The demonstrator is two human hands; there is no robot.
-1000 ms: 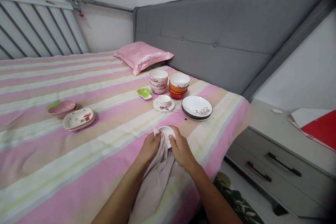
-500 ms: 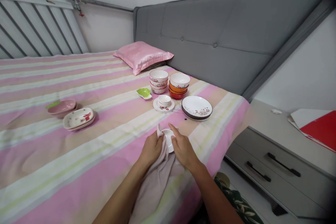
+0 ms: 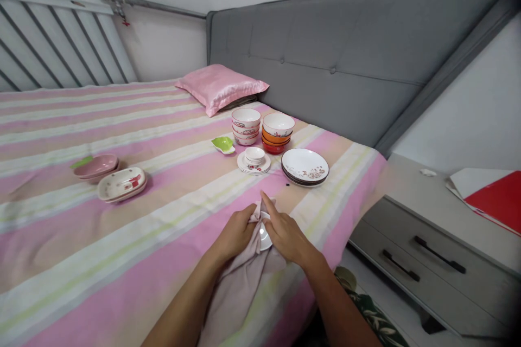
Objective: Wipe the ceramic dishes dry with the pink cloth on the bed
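Observation:
Between my two hands is a small white dish (image 3: 265,236), partly covered by a pinkish-grey cloth (image 3: 236,287) that hangs down toward me. My left hand (image 3: 240,230) is closed on the cloth at the dish's left side. My right hand (image 3: 287,230) grips the dish's right edge, with the index finger stretched forward. Just beyond them stand a stack of small white dishes (image 3: 255,155) on flowered saucers (image 3: 254,168) and a stack of dark-rimmed plates (image 3: 305,165).
Stacked white bowls (image 3: 246,117), a stack topped by a flowered bowl (image 3: 279,123) and a green leaf-shaped dish (image 3: 223,145) stand farther back. Oval dishes (image 3: 122,184) and pink dishes (image 3: 97,167) lie left. A pink pillow (image 3: 223,87), grey headboard (image 3: 325,49) and nightstand (image 3: 431,227) border the striped bed.
The white dish has moved slightly toward me and turned, its surface now catching a bright reflection. My left hand and the cloth have shifted a little to the right over it.

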